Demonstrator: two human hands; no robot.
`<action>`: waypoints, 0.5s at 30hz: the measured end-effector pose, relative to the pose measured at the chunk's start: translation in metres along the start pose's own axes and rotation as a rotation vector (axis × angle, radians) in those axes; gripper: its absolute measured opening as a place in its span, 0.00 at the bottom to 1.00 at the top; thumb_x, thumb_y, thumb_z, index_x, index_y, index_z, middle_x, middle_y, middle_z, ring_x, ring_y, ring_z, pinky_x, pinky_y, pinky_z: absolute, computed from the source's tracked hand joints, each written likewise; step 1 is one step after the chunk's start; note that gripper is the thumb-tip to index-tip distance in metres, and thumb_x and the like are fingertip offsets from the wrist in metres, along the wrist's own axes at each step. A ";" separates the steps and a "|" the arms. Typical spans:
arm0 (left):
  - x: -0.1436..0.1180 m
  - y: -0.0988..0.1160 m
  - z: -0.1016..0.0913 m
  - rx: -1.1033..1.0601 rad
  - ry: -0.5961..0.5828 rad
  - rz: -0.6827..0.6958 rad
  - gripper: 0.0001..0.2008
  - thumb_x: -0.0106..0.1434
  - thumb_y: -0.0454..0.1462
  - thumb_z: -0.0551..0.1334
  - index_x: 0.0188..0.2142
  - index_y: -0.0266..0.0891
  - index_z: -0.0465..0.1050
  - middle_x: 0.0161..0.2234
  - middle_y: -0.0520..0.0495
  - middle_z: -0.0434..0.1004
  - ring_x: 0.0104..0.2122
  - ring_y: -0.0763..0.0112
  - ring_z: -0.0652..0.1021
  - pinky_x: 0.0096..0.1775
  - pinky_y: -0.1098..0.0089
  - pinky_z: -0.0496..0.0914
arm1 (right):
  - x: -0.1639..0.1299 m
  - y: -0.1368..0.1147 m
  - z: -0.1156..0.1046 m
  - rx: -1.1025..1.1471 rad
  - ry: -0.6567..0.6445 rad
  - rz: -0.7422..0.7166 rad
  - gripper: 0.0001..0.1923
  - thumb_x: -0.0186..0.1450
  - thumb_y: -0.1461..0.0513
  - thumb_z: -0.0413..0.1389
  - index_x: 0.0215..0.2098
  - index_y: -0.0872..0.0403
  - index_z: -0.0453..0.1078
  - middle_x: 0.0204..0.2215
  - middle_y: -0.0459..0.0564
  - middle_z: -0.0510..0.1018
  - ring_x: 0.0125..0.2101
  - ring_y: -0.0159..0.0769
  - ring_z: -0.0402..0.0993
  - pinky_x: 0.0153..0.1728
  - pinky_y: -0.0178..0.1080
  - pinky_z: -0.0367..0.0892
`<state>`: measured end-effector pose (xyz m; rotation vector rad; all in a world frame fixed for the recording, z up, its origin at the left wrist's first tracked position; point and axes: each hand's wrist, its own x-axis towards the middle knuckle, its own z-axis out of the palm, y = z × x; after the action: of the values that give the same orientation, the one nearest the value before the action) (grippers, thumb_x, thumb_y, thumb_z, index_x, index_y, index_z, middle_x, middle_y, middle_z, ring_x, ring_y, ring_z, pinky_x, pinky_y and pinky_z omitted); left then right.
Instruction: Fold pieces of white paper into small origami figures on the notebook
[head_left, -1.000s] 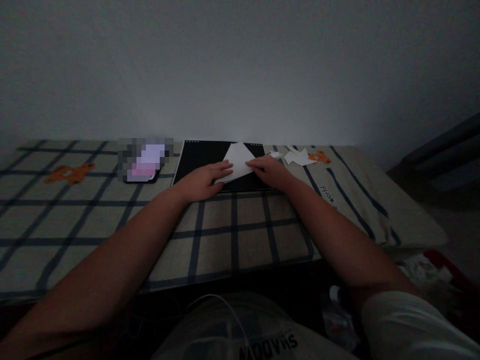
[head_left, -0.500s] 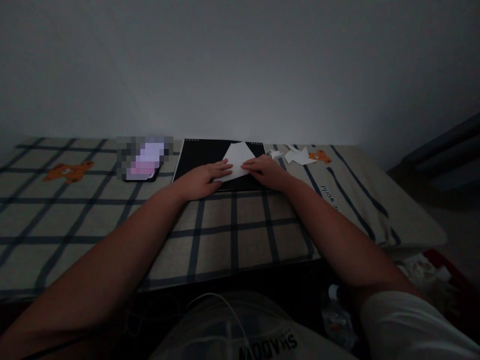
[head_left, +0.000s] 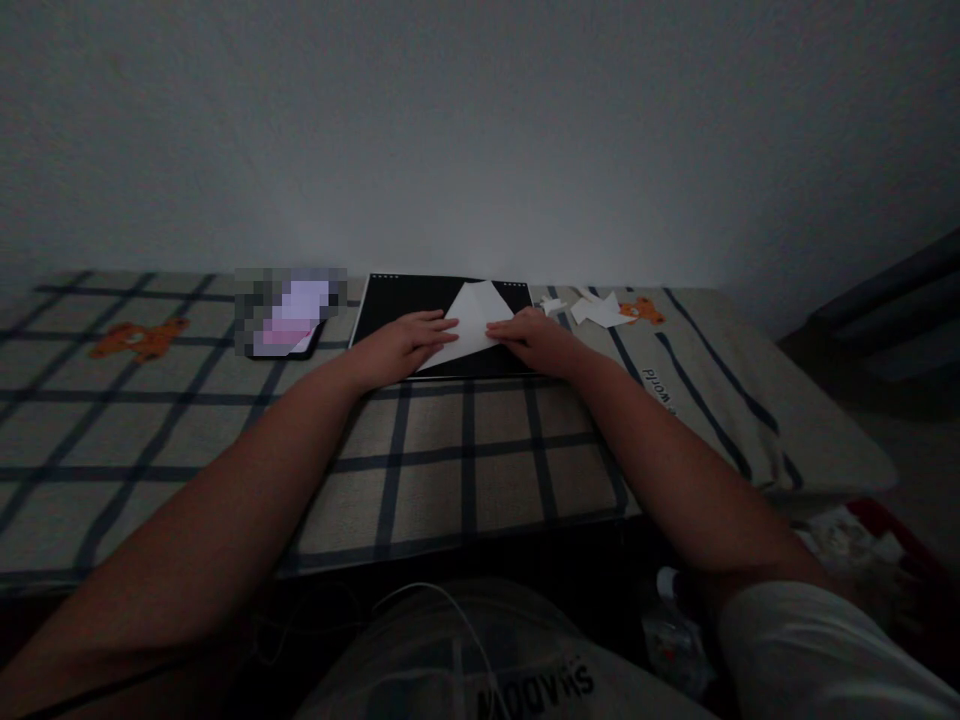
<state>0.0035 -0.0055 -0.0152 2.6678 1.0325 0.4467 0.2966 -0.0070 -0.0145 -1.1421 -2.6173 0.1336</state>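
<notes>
A white folded sheet of paper (head_left: 474, 312) lies on a black, flat pad with small holes along its far edge (head_left: 390, 300). My left hand (head_left: 401, 347) rests flat at the paper's left side, its fingers stretched out over the sheet. At the right side, my right hand (head_left: 529, 338) has its fingers extended and pressing down on the paper. Neither hand lifts the sheet. Several white folded paper pieces (head_left: 600, 310) lie to the right of the pad, beyond my right hand.
A checked cloth (head_left: 442, 460) with a bear print covers the table. To the left lies a phone (head_left: 289, 320) with its screen lit. A pale wall (head_left: 480, 140) rises behind. Below the table's front edge, at the right, is a clear plastic bottle (head_left: 671, 630).
My left hand has slid slightly left and up along the paper, showing more of its lower left corner. My right hand has barely moved.
</notes>
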 end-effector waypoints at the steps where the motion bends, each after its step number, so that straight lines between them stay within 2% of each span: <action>1: 0.000 -0.001 0.000 0.004 -0.004 -0.001 0.23 0.75 0.42 0.51 0.63 0.43 0.74 0.68 0.45 0.68 0.71 0.60 0.63 0.70 0.48 0.57 | 0.000 0.001 0.001 -0.004 -0.001 -0.007 0.21 0.75 0.63 0.47 0.58 0.48 0.78 0.55 0.51 0.82 0.48 0.44 0.75 0.54 0.50 0.65; 6: -0.001 -0.005 0.000 0.012 0.007 0.014 0.23 0.77 0.44 0.50 0.63 0.45 0.74 0.69 0.46 0.68 0.71 0.61 0.64 0.70 0.49 0.58 | 0.001 0.006 0.003 -0.020 -0.007 -0.033 0.21 0.75 0.63 0.48 0.59 0.46 0.77 0.57 0.49 0.82 0.50 0.44 0.75 0.54 0.49 0.65; 11: -0.002 -0.005 0.001 0.024 0.086 0.007 0.21 0.75 0.44 0.52 0.60 0.45 0.77 0.68 0.44 0.69 0.67 0.58 0.69 0.67 0.47 0.62 | 0.001 0.006 0.002 -0.021 0.007 -0.046 0.21 0.75 0.61 0.48 0.59 0.50 0.77 0.56 0.50 0.82 0.48 0.44 0.75 0.53 0.48 0.66; 15: -0.002 -0.008 0.000 0.039 0.094 -0.011 0.21 0.74 0.43 0.53 0.59 0.43 0.78 0.66 0.43 0.72 0.66 0.56 0.69 0.67 0.46 0.61 | 0.000 0.006 0.002 -0.034 0.007 -0.028 0.22 0.74 0.63 0.47 0.59 0.49 0.77 0.54 0.49 0.83 0.48 0.44 0.75 0.52 0.47 0.66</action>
<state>-0.0029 -0.0016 -0.0185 2.6966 1.0930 0.5599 0.3004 -0.0030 -0.0174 -1.1149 -2.6375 0.0802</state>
